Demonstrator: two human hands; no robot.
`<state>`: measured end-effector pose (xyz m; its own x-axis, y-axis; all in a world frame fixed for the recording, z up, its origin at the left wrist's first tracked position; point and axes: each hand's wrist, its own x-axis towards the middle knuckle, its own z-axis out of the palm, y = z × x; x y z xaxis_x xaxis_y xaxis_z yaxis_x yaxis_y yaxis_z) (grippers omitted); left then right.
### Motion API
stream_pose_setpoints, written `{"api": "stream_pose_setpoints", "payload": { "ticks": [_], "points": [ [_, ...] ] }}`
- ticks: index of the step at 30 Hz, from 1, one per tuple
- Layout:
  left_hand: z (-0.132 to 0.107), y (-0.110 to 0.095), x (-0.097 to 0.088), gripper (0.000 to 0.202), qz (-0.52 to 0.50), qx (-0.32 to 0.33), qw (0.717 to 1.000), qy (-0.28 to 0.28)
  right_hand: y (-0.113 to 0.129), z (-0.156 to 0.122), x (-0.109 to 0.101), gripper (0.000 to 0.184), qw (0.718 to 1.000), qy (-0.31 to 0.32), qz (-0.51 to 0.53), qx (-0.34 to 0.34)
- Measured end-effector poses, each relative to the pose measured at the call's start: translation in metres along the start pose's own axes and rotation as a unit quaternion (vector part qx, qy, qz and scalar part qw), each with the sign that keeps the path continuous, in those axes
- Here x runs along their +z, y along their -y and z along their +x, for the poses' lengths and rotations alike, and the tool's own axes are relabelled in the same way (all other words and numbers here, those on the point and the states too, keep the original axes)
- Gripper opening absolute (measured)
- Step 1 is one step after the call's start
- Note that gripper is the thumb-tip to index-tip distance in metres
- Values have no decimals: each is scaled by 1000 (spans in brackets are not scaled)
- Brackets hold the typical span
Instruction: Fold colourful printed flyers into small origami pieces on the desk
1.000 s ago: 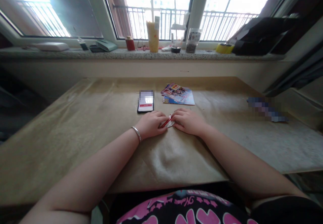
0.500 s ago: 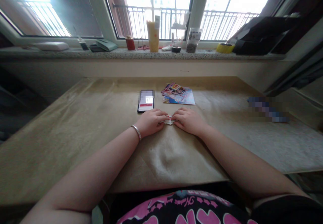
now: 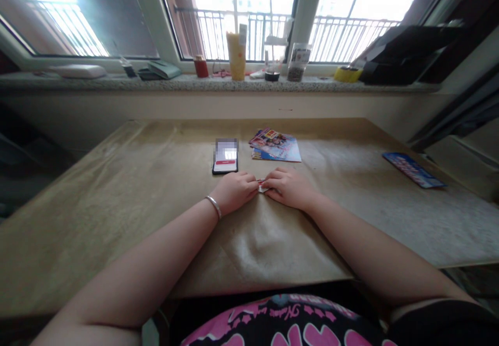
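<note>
A small piece of folded paper (image 3: 262, 189), white with some red, lies low over the table between my two hands. My left hand (image 3: 235, 190), with a silver bracelet (image 3: 214, 206) at the wrist, pinches its left side. From the right, the fingers of my right hand (image 3: 290, 186) are closed on the other side of it. Most of the paper is hidden under the fingers. Just beyond my left hand lies a phone (image 3: 225, 166) with its screen lit. Colourful booklets (image 3: 286, 149) are fanned in a pile beyond my right hand.
A tan cloth (image 3: 117, 205) covers the table. At its right side lies a long blue printed packet or strip (image 3: 414, 170). Along the granite windowsill (image 3: 187, 82) stand a yellow cup (image 3: 236, 57), a red-capped jar (image 3: 201, 67), yellow tape (image 3: 348, 74) and a black bag (image 3: 405, 57).
My left hand has shifted slightly right and toward me, its fingers more bunched. Less of the paper shows between the hands. The phone and booklets stay in place.
</note>
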<state>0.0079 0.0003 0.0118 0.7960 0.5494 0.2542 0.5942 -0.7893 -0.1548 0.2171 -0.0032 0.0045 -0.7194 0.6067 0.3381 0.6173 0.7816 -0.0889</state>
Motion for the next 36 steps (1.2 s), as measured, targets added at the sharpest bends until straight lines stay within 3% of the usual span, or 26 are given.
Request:
{"api": "stream_pose_setpoints", "payload": {
  "ticks": [12,20,28,36],
  "points": [
    [0,-2,1,17,-30,-57,998,-16,8,5,4,17,999,7,10,48],
    [-2,-1,2,25,-35,-35,999,-11,8,4,3,23,997,12,19,79],
    [-2,4,1,22,-56,-19,998,0,4,6,7,14,978,8,106,182],
    [-6,12,1,29,-1,56,998,3,3,9,9,11,969,26,132,208]
  ]
}}
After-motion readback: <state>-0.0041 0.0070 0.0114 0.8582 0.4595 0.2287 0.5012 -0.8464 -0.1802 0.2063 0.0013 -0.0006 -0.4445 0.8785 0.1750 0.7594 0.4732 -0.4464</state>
